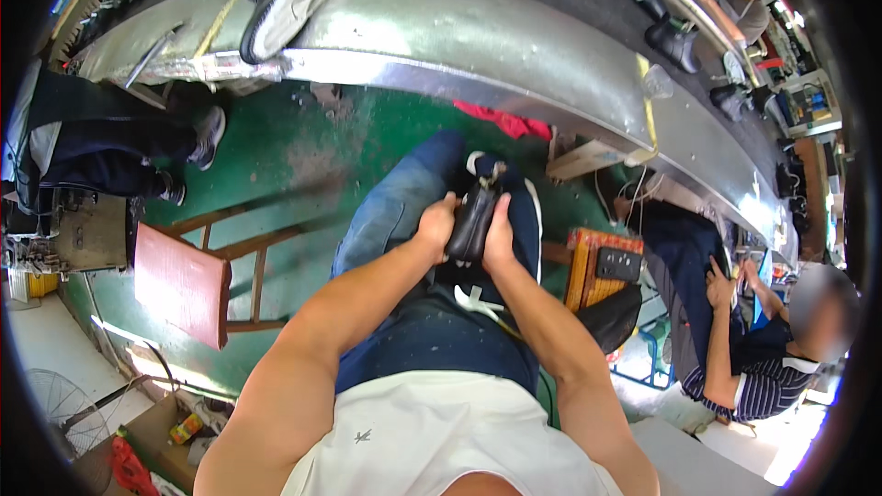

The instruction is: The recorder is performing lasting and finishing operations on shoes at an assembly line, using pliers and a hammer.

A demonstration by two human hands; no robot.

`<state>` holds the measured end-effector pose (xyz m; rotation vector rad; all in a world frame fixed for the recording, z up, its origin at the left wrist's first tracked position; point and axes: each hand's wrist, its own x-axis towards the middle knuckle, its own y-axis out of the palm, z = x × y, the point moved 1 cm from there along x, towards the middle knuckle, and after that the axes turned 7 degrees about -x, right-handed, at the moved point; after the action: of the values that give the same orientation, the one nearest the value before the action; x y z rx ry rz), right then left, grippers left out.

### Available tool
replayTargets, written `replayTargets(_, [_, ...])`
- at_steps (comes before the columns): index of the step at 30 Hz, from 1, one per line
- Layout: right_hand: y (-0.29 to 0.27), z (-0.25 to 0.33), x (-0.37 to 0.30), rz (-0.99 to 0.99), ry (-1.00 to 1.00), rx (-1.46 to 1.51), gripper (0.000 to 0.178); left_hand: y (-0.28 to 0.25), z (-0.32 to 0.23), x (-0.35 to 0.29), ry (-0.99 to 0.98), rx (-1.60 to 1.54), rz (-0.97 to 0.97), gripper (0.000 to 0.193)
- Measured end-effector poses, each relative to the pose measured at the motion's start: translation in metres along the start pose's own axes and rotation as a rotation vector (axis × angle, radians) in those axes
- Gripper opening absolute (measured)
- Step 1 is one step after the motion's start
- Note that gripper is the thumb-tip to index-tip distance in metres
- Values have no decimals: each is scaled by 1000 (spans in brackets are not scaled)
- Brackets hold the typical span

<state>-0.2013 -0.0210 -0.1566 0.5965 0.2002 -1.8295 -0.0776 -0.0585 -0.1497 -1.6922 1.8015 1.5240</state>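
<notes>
Above my lap I hold a dark, glossy leather shoe (473,223) between both hands. My left hand (438,226) is wrapped against its left side, and my right hand (499,237) presses on its right side. Pale bits show at the shoe's far end, too small to make out. A white cross-shaped thing with a thin handle (476,300) lies on my lap, just nearer to me than the shoe. Dark cloth covers my right thigh, and blue denim shows on my left leg.
A metal-edged bench (404,28) runs across the far side, with a white-soled shoe (292,9) on it. A stool (181,285) lies tipped at left. At right are a wooden seat (597,266) and a seated co-worker (735,349). Another person's legs (119,142) show at far left.
</notes>
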Motion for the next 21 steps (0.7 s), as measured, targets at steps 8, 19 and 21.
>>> replayTargets(8, [-18, 99, -108, 512, -369, -389, 127, 31, -25, -119, 1111, 628, 162, 37])
replayTargets(19, [-4, 323, 10, 316, -501, 431, 67, 35, -323, -124, 1801, 1496, -533, 68])
replayTargets(21, [-6, 359, 73, 208, -618, 437, 61, -5, -381, -110, 1758, 1593, -935, 82])
